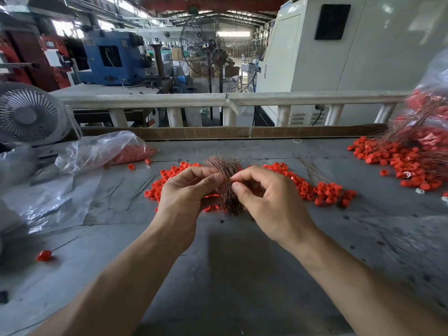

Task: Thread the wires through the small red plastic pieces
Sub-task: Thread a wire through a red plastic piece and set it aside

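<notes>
Wires (226, 183): one bundle of thin coppery strands, ends splayed, held upright above the grey surface (242, 263); left hand (186, 190) grips it, right hand (264, 192) pinches strands with fingers curled. Red pieces (324, 192): small rings, too many to count, heaped beneath. Bags: two, one (101, 149) left, one (429, 112) right. Fan (29, 115): one on the surface.
</notes>
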The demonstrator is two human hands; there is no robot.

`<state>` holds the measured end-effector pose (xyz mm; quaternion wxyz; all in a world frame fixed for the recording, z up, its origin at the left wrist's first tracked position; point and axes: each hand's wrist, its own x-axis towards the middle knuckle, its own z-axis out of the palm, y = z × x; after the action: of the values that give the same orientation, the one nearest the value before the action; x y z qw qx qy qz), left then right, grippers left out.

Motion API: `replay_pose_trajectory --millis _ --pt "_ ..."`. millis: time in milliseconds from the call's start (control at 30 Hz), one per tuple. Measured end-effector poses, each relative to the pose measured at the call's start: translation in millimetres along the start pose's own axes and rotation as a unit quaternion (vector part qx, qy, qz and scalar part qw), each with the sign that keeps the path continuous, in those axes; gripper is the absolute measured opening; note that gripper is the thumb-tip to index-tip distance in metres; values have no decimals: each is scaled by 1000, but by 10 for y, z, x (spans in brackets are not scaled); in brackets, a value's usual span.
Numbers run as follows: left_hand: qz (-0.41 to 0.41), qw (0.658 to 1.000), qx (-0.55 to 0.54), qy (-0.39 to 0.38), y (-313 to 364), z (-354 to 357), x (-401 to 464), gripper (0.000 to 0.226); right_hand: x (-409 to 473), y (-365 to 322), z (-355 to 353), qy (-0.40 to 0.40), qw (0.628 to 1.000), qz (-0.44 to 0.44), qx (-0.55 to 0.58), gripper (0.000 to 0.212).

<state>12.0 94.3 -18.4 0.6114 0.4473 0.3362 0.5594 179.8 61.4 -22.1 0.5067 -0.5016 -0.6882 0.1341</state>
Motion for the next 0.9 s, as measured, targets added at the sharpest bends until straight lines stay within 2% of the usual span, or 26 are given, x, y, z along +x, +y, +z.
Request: replay_pose_trajectory --millis 267,600,700,800,900 --pt "12 999 -14 29 18 -16 10 13 8 50 14 -12 999 18 26 14" --pt "-2 997 8 72 -3 -54 32 6 11 62 6 -36 999 0 -31 13" --pt "-5 998 12 64 -3 -58 39 1 17 82 5 -42 998 0 -37 13" --pt "-12 998 20 56 -6 -64 51 11 43 112 -42 -20 998 9 -56 12" --pt "-13 997 41 62 -1 -85 52 12 108 175 -204 51 992 28 -110 10"
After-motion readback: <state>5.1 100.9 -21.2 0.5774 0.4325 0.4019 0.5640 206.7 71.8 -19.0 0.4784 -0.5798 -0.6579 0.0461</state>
